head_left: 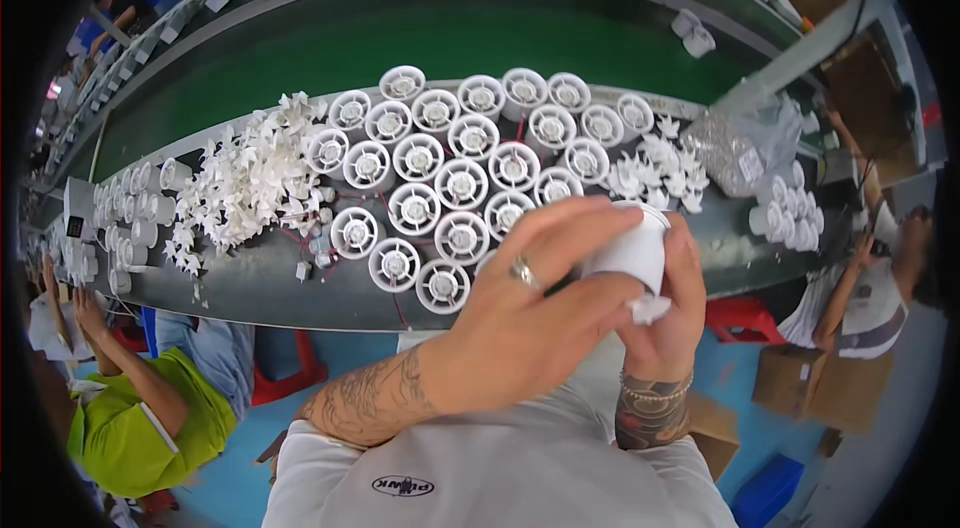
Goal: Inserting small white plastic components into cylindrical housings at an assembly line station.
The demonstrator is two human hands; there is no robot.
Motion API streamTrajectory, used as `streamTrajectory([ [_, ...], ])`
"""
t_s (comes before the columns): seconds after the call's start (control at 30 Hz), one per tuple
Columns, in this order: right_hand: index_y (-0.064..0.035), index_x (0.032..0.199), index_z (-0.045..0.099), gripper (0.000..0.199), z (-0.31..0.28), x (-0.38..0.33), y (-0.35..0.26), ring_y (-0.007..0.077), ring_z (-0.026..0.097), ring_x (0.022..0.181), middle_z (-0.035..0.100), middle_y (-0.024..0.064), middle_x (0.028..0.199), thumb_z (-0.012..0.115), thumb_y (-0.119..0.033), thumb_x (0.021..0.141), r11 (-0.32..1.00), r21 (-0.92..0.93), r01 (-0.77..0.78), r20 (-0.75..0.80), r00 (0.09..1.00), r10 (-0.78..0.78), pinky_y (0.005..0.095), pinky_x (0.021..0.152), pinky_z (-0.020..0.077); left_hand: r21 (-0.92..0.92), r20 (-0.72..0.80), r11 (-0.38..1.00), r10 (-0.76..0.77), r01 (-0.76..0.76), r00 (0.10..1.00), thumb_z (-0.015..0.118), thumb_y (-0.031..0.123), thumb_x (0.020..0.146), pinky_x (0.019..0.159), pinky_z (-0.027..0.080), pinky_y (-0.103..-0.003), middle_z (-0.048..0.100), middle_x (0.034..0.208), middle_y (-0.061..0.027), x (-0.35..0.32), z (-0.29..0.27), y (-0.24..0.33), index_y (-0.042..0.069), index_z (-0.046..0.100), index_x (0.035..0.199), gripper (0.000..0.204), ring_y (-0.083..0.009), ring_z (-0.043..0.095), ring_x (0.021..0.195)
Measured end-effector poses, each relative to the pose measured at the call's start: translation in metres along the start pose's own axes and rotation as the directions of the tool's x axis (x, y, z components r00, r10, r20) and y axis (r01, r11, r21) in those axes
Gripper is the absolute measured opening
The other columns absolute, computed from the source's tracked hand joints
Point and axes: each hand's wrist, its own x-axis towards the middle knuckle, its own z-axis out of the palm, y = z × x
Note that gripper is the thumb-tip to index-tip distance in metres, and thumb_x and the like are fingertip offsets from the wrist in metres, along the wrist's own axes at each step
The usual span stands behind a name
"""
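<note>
1. A clear plastic bag point(738, 146) with a small white label lies at about 2 o'clock on the grey worktop point(260, 283), bulging with small pale pieces; cardboard boxes point(815, 383) sit on the blue floor at 4 o'clock, brown and open-topped; a blue crate point(765, 493) stands lower, at 5 o'clock.
2. The left hand point(530, 328) curls over the white round housing point(630, 250), its grip closed around the near side with the fingers wrapped across the top; a ring shows on one finger.
3. The right hand point(672, 313) cups the same housing from below and from the right, its grip pressed shut against the wall; a small white bladed piece point(650, 308) sticks out under the housing between the two palms.
4. The housing sits just right of the picture's centre, held above the near edge of the worktop, enclosed by both grips.
5. At 12 o'clock from the hands stands a crowd of identical white round housings point(460, 163), open ends up, packed touching one another; a heap of white fan blades point(250, 178) lies at 10 o'clock, and a smaller heap point(655, 173) at 1 o'clock beside the bag.
6. A green belt point(440, 28) runs behind the worktop; a person in a green shirt point(135, 428) sits at 8 o'clock.
</note>
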Motion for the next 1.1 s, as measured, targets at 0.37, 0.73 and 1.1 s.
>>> streamTrajectory([
  [0.37, 0.0005, 0.103, 0.055, 0.026, -0.018, -0.055, -0.007, 0.0185, 0.063, 0.086, 0.064, 0.0143, 0.096, 0.050, -0.025, 0.098, 0.994, 0.018, 0.112, 0.016, 0.994, -0.112, 0.0322, 0.077, 0.0517, 0.038, 0.051, 0.999, -0.030, 0.028, 0.998, 0.076, -0.004, 0.064, 0.079, 0.054, -0.035, 0.062, 0.118, -0.0162, -0.033, 0.023, 0.029, -0.002, 0.068, 0.086, 0.023, -0.0317, 0.063, 0.100],
  [0.73, 0.0004, 0.097, 0.057, 0.016, -0.004, -0.072, -0.009, 0.0075, 0.052, 0.077, 0.057, 0.0027, 0.087, 0.060, -0.015, 0.092, 0.984, -0.081, 0.160, -0.047, 0.985, -0.164, 0.0226, 0.070, 0.0420, -0.014, -0.001, 1.000, -0.016, 0.016, 1.000, 0.080, -0.004, 0.062, 0.079, 0.055, -0.036, 0.065, 0.112, -0.0224, -0.044, 0.015, 0.044, -0.005, 0.067, 0.081, 0.023, -0.0330, 0.067, 0.097],
  [1.1, -0.0013, 0.086, 0.055, 0.013, -0.004, -0.072, -0.009, 0.0074, 0.042, 0.071, 0.049, 0.0021, 0.080, 0.059, -0.012, 0.092, 0.939, -0.221, 0.263, 0.052, 0.965, -0.258, 0.0237, 0.066, 0.0348, -0.243, -0.003, 0.937, -0.259, 0.251, 0.966, 0.078, -0.009, 0.068, 0.079, 0.059, -0.036, 0.063, 0.110, -0.0273, -0.051, 0.017, 0.043, -0.002, 0.055, 0.072, 0.025, -0.0279, 0.067, 0.098],
])
